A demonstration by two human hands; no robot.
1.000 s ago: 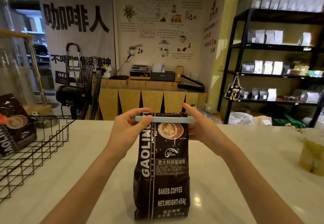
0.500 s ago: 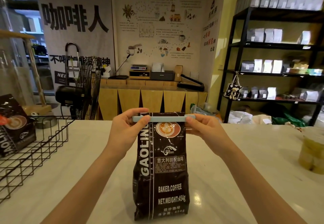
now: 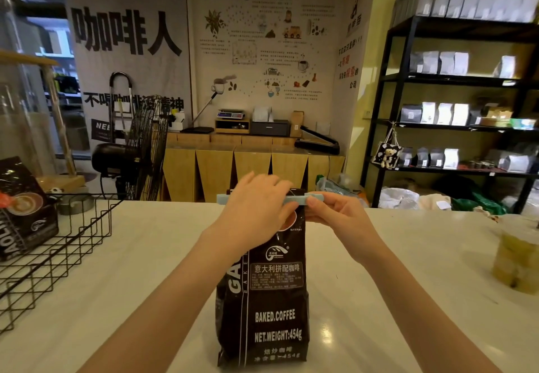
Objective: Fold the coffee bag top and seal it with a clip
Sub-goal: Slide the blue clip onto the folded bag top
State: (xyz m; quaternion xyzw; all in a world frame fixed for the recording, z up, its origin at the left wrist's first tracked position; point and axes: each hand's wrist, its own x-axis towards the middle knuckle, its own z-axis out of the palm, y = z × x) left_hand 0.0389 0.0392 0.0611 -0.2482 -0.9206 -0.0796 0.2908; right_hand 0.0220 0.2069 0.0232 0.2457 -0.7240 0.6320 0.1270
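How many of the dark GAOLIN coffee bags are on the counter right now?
2. One coffee bag stands at centre, the clip across its top under both hands. A second bag sits in the wire basket at far left, partly cut off; more could be out of frame.

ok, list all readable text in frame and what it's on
"BAKED.COFFEE", "NET.WEIGHT:454g", "意大利拼配咖啡": coffee bag.
"咖啡人": left banner.
"咖啡环游记": wall poster.
"AOLI" partly: second bag in wire basket.
Poster small print, shelf labels: too small to read.
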